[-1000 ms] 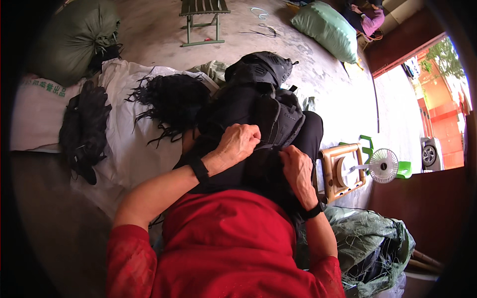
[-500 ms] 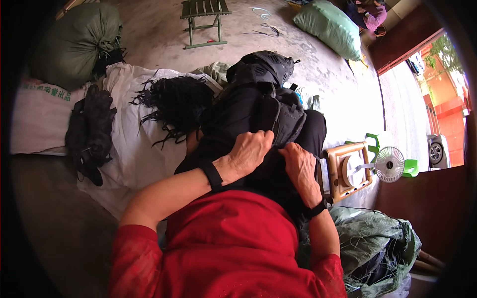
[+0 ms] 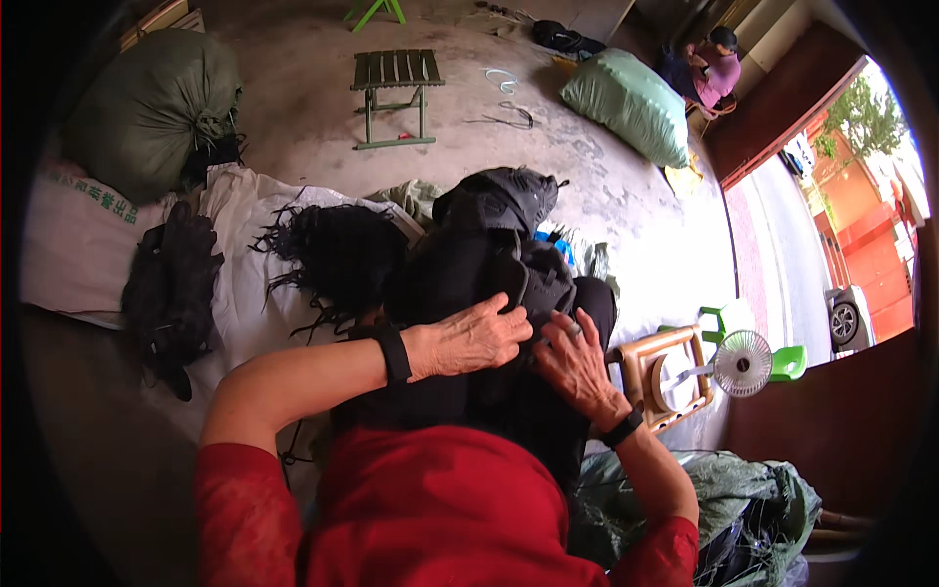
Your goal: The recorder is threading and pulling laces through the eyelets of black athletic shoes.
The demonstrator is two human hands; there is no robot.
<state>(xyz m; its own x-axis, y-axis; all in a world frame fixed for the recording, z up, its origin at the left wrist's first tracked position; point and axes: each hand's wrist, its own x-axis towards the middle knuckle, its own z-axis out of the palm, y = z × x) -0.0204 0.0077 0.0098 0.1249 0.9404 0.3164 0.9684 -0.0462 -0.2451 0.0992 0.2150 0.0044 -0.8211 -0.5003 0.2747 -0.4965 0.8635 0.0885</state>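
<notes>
Across my dark-trousered lap lies a black, soft item like a small backpack (image 3: pixel 546 286), with straps and a padded flap. At its near edge is my left hand (image 3: pixel 474 338), fingers curled together; what lies between the fingertips is hidden. My right hand (image 3: pixel 572 362), wearing a ring, rests beside it against the dark fabric with fingers bent and spread apart. The two hands are close together but do not touch. Another dark grey bag-like piece (image 3: pixel 499 201) sits just beyond, over my knees. Left of my lap is a heap of black stringy strips (image 3: pixel 337 249).
Black pieces (image 3: pixel 171 284) lie on white sacking (image 3: pixel 235 215) at left, by a full green sack (image 3: pixel 152 112). A folding stool (image 3: pixel 396 83) and pale green sack (image 3: pixel 631 108) stand ahead. Right are a bamboo stool (image 3: pixel 665 377), small fan (image 3: pixel 741 363) and seated person (image 3: pixel 719 73).
My view has tilted up, showing more floor ahead. My left hand has turned flatter and lower. My right hand's fingers have moved from a pinch to spread apart.
</notes>
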